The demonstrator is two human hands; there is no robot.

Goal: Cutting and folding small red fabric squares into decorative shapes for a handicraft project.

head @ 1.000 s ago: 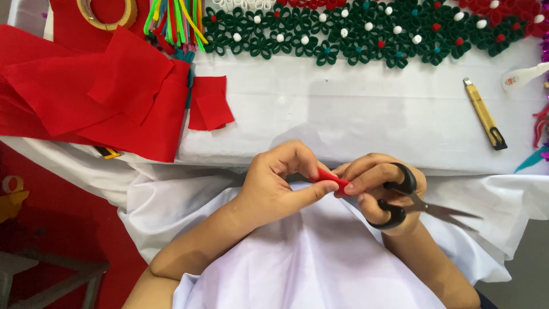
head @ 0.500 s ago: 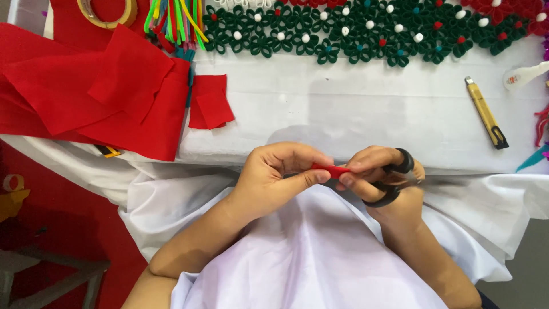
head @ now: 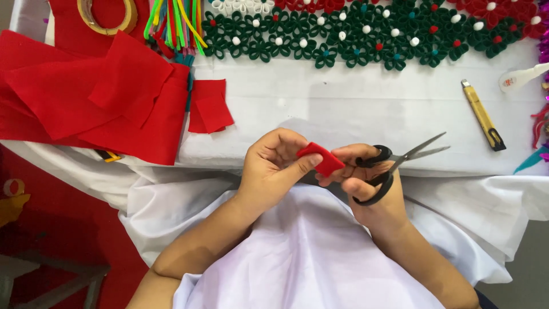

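At the left, a pile of red felt sheets [head: 97, 97] is spread on the white-clothed table [head: 343, 109]. A small folded red felt piece [head: 320, 158] is pinched between the left hand [head: 274, 166] and the right hand [head: 366, 183] at the table's near edge. The black-handled steel scissors [head: 394, 163], previously closed and hidden, are now swung rightward with blades parted. A yellow utility knife [head: 483, 116] is left lying farther right.

table [head: 343, 109] white cloth | red felt sheets [head: 103, 97] | utility knife [head: 483, 115]
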